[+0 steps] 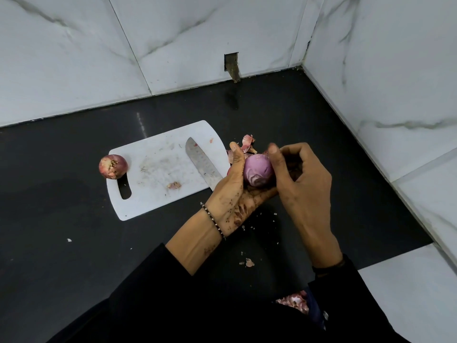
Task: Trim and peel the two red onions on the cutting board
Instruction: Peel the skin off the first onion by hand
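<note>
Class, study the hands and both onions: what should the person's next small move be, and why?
Probably set the peeled onion on the cutting board: in the left hand it looks smooth and skinless, while the other onion has its dry skin and root.

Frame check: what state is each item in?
held onion: peeled, between both hands, off the board.
second onion: skin on, at board's left corner.
knife: lying flat on board, unheld.
left hand: cradles held onion.
right hand: thumb on held onion.
peel scraps: loose on counter.

Black countertop (61, 194) meets white marble wall tiles (74, 58).
</note>
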A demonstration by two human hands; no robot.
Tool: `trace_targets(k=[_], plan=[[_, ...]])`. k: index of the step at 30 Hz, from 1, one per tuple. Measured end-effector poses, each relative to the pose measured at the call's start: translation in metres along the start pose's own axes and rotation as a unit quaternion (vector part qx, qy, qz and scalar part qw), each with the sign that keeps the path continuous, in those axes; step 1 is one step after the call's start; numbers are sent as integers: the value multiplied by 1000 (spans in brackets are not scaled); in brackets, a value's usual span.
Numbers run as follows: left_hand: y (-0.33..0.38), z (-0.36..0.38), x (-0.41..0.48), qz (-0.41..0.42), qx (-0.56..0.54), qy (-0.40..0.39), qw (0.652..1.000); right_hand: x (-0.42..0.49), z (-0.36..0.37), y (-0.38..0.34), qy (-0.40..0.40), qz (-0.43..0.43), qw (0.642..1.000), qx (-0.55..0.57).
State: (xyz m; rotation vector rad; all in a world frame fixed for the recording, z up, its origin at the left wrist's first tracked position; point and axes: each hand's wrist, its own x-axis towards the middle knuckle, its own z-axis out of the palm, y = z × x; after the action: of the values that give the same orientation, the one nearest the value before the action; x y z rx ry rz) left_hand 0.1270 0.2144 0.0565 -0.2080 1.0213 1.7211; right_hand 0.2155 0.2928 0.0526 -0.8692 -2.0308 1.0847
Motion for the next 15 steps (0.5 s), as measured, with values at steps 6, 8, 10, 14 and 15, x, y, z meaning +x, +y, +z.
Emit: trace_targets(k=[6, 8, 10, 14, 15], plan=[[3, -1, -8, 14, 48, 11, 999, -8, -7, 1, -47, 20, 998, 48], [3, -1, -9, 23, 64, 18, 998, -9, -8, 2, -50, 11, 998, 39], [2, -1, -9, 35, 83, 38, 995, -11, -9, 2, -59, -3, 998, 24], [2, 0, -9, 42, 107, 59, 992, -11, -12, 5, -66, -21, 997, 19], [2, 0, -10, 42, 108, 61, 991, -11, -13, 6, -71, -20, 997, 23]])
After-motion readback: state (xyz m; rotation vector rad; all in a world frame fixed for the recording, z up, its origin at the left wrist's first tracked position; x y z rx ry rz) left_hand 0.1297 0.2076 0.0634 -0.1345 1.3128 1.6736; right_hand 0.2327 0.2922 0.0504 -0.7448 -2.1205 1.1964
